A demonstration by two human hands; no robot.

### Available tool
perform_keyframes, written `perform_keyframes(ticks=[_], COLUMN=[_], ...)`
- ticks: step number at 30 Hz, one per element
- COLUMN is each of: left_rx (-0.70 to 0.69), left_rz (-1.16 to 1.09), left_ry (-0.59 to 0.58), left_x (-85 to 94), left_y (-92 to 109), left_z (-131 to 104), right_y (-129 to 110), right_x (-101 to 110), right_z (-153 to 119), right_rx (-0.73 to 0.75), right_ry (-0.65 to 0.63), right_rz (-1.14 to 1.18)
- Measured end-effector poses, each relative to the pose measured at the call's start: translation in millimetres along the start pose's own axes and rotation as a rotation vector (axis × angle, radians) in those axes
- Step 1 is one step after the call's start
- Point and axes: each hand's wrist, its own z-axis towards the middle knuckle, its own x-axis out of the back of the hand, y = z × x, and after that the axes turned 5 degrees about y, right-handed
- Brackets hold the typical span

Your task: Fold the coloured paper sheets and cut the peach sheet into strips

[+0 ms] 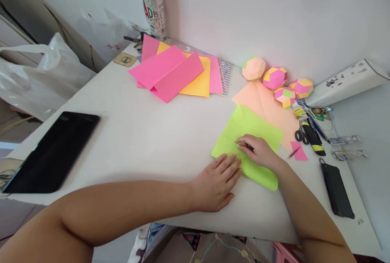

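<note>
A lime-green sheet of paper [258,122] lies on the white table, with a crease and a folded part along its lower side. My left hand [217,181] lies flat with fingers spread, its fingertips on the sheet's lower left edge. Close to its fingertips, my right hand [256,151] pinches the edge of the green fold between thumb and fingers. Beneath the green sheet's upper right side, a peach sheet [262,96] with creases sticks out.
Pink sheets [183,74] and a yellow sheet [201,82] lie at the back. Several paper balls [254,68] sit by the wall. Scissors [301,133], a cutter [313,137] and a black case [336,190] are at the right, a black tablet [55,151] at the left.
</note>
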Motion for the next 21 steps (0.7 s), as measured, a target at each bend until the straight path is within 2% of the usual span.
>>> perform_keyframes(ticks=[4,10,21], left_rx=[0.033,0.05,0.082], left_rz=[-0.002,-0.014,-0.038], left_ry=[-0.001,-0.008,-0.026], left_x=[1.2,2.4,2.2], left_y=[-0.7,-0.8,-1.4], left_z=[0.1,0.3,-0.1], right_y=[2.9,1.3,-13.8], right_x=[-1.3,0.9,1.8], right_z=[-3.4,-4.1,-3.5], right_rx=[0.063,0.12,-0.211], right_ry=[0.029,-0.066,-0.089], right_rz=[-0.029,-0.15,-0.053])
